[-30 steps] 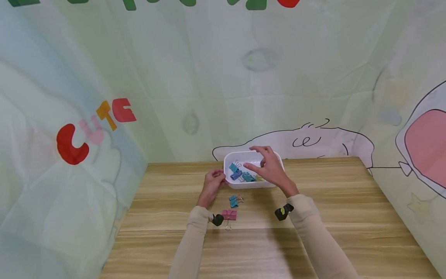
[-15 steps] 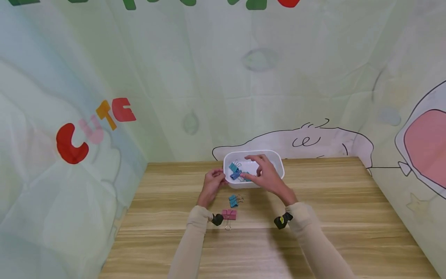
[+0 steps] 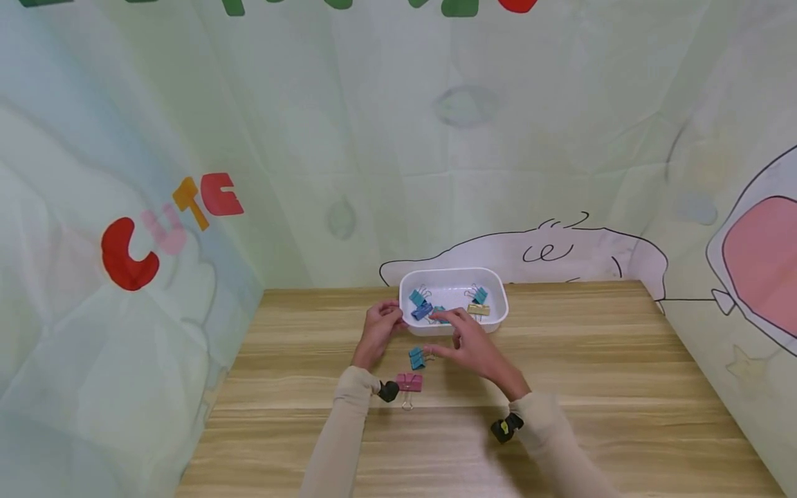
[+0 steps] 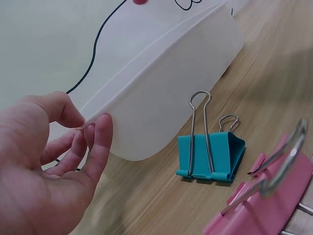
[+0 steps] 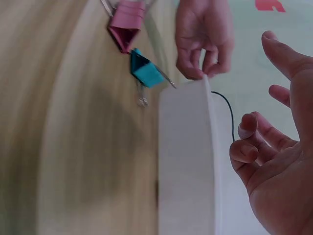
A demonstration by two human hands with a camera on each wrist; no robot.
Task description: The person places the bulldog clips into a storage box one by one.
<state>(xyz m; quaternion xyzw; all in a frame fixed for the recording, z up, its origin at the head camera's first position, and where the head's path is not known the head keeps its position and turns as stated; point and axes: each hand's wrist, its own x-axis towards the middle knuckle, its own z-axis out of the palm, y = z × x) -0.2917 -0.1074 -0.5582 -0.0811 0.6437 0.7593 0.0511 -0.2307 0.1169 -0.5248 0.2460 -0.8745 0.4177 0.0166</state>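
Note:
My left hand (image 4: 54, 147) pinches the rim of a white plastic box (image 4: 161, 88) at its left end, thumb and fingertips meeting on the edge. Over the box's front rim in the head view is my right hand (image 3: 470, 346), thumb and forefinger spread apart with nothing between them. Its thumb tip is right at a teal binder clip (image 3: 417, 358) on the table. Closer to me lies a pink binder clip (image 3: 409, 382). Inside the box are a blue binder clip (image 3: 422, 310), a yellow binder clip (image 3: 479, 310) and several teal ones, one partly hidden by my right fingers.
The wood-grain table (image 3: 598, 387) runs out to both sides of the box. A printed cloth backdrop (image 3: 349, 138) rises directly behind the box and encloses the left and right sides. Black wrist cameras are strapped at both cuffs.
My right hand has moved from over the box's inside toward me, its thumb now beside the loose teal clip. The yellow clip lies slightly further right. My left hand stays put.

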